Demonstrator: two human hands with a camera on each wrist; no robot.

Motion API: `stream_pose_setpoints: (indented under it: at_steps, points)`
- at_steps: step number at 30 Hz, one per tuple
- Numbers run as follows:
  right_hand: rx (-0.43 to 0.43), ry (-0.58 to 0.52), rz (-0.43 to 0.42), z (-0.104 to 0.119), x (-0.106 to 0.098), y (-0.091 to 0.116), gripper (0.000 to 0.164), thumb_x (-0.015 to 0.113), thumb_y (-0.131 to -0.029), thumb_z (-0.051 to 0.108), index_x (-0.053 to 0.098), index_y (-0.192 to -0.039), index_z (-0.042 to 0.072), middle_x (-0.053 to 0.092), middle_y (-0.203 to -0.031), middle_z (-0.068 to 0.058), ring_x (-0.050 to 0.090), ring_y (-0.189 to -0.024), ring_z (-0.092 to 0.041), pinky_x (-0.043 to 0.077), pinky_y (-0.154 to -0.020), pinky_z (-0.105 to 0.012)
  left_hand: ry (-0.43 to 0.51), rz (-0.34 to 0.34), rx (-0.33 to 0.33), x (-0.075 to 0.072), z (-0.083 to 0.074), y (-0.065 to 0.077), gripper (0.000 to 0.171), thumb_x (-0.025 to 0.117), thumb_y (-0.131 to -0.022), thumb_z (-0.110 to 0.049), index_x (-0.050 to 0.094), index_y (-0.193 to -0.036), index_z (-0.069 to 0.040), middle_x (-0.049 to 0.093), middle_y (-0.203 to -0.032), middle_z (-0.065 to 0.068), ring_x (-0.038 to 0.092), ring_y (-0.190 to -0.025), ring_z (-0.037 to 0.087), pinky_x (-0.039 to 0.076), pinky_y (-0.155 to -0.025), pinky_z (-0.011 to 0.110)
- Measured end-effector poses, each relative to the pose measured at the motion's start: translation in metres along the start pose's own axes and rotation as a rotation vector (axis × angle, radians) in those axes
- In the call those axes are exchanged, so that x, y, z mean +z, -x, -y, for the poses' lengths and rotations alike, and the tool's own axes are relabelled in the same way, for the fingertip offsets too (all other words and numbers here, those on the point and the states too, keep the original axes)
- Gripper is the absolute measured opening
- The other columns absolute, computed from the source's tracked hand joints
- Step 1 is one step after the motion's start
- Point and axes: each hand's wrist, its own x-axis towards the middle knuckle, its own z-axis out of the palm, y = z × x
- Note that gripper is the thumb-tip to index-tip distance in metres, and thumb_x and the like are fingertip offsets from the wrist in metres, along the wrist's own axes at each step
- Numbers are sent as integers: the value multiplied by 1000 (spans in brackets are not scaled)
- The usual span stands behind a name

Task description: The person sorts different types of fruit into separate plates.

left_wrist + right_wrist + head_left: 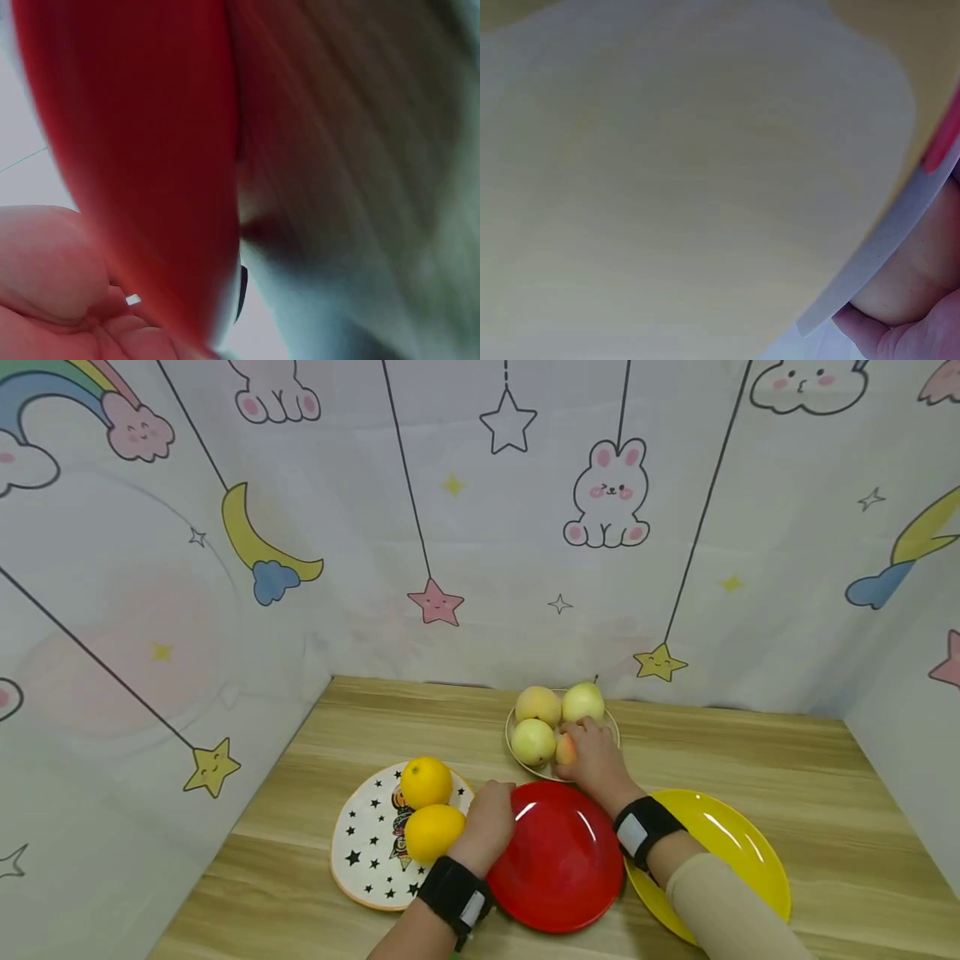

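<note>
My left hand (487,827) grips the left rim of a red plate (562,868). In the left wrist view the plate's red side (142,150) rises close beside curled fingers (135,337). My right hand (596,756) reaches into a pale bowl (534,770) at the back, its fingers around an orange-pink fruit (566,749). Two yellow-green pears (533,742) and a peach-toned round fruit (537,706) share that bowl. In the right wrist view the bowl's rim (877,247) partly hides the hand (930,334) and the fruit (907,277).
Two oranges (426,782) sit on a white star-patterned plate (360,827) at the left. A yellow plate (742,860) lies under the right forearm. The wooden table (277,860) meets a printed cloth wall (510,543) behind the bowl.
</note>
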Motion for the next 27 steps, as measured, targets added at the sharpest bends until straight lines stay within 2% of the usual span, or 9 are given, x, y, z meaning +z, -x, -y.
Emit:
stream_pose_setpoints:
  at_steps: [5, 10, 14, 21, 27]
  points:
    - [0, 8, 0, 2, 1, -2, 56, 81, -65, 27, 62, -115, 10, 55, -116, -14, 50, -98, -37, 43, -85, -49, 43, 25, 0, -2, 2, 0, 26, 51, -87, 11, 70, -97, -2, 59, -79, 11, 58, -73, 22, 55, -66, 34]
    - [-24, 9, -20, 1, 2, -4, 53, 81, -63, 26, 63, -110, 10, 56, -113, -14, 51, -97, -37, 42, -87, -49, 141, 93, -68, -3, 3, -3, 30, 48, -90, 10, 69, -107, -3, 63, -89, 11, 60, -79, 21, 56, -70, 36]
    - [-11, -19, -31, -2, 0, -5, 54, 80, -60, 24, 64, -110, 9, 56, -114, -15, 51, -100, -39, 44, -85, -50, 185, 97, -74, -1, 4, -4, 32, 45, -91, 9, 69, -108, -3, 66, -93, 10, 61, -80, 19, 56, -71, 36]
    - [34, -96, -28, -5, -11, -1, 55, 81, -63, 23, 63, -112, 8, 54, -117, -16, 51, -105, -38, 48, -84, -49, 87, 50, -23, 1, 3, -3, 30, 48, -89, 10, 70, -106, -2, 66, -92, 11, 62, -83, 21, 55, -75, 34]
    - [27, -125, -45, -1, -23, 3, 51, 76, -65, 24, 62, -112, 9, 54, -119, -14, 51, -104, -36, 50, -81, -47, 85, 81, -72, 1, 3, -2, 31, 49, -90, 9, 67, -113, -2, 64, -101, 13, 61, -91, 22, 55, -79, 36]
